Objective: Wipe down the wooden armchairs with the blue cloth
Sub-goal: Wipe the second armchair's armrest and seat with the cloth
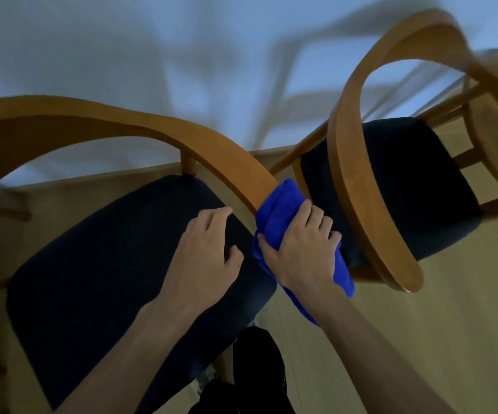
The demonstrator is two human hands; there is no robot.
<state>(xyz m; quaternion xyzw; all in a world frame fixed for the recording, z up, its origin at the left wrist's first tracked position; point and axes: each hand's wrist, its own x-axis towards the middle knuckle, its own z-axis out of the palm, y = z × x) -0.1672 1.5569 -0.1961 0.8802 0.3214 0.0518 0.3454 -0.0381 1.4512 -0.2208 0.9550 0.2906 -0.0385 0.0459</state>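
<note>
Head view: right hand is gripping blue cloth, wrapped round end of left armchair's arm. Left hand, fingers loose, is resting on dark seat. Second armchair is standing just beside, w/ narrow gap between.

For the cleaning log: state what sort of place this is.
Probably a dining or meeting room, though I can't be sure. Two matching wooden armchairs with dark padded seats stand side by side on a pale wood-look floor, near a plain white wall.
</note>
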